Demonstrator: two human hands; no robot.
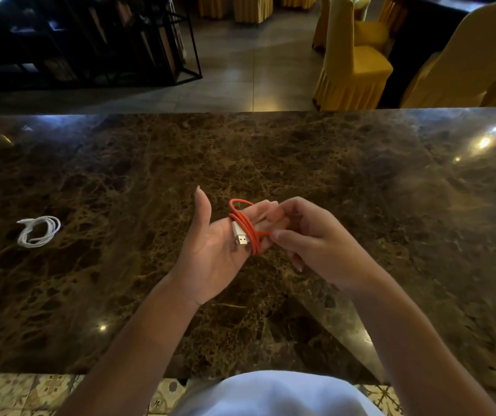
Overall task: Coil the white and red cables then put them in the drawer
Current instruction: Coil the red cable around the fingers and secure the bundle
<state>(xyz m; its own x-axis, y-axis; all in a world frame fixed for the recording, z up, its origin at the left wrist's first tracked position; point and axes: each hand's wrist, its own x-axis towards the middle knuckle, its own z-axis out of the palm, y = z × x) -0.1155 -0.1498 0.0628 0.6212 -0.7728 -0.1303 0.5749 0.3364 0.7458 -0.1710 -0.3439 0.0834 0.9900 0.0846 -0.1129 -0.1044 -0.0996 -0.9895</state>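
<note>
The red cable (248, 228) is wound in loops around the straight fingers of my left hand (210, 250), which is held palm up with the thumb raised. Its white USB plug (240, 237) lies across that palm. My right hand (310, 238) pinches the loose end of the red cable just right of the loops. The white cable (39, 231) lies coiled on the dark marble counter (270, 151) at the far left, apart from both hands. No drawer is in view.
Beyond the counter's far edge are a tiled floor, a black metal rack (90, 40) at the left and chairs in yellow covers (358, 64) at the right. Patterned floor tiles (15, 394) show below the counter's near edge.
</note>
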